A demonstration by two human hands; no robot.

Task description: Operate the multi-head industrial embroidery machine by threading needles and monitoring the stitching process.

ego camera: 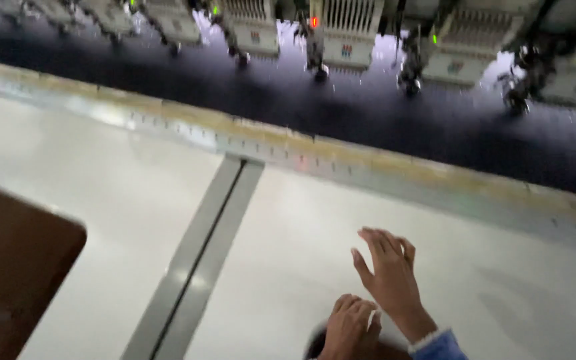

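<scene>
My right hand [389, 273] hovers just above the white table top [301, 253], fingers spread and empty, a blue sleeve with a pale cuff at the wrist. My left hand [351, 327] sits right beside it at the bottom edge, fingers curled downward over a dark rounded shape [315, 348] that is mostly cut off. The picture is blurred, so whether the left hand grips anything is unclear.
A long dark fabric sheet [368, 113] stretches behind a yellowish frame rail [341, 150]. Several embroidery machine heads [348, 33] with green and red lights hang above it. A grey seam strip [201, 260] crosses the table. A brown rounded panel [15, 267] lies at the left.
</scene>
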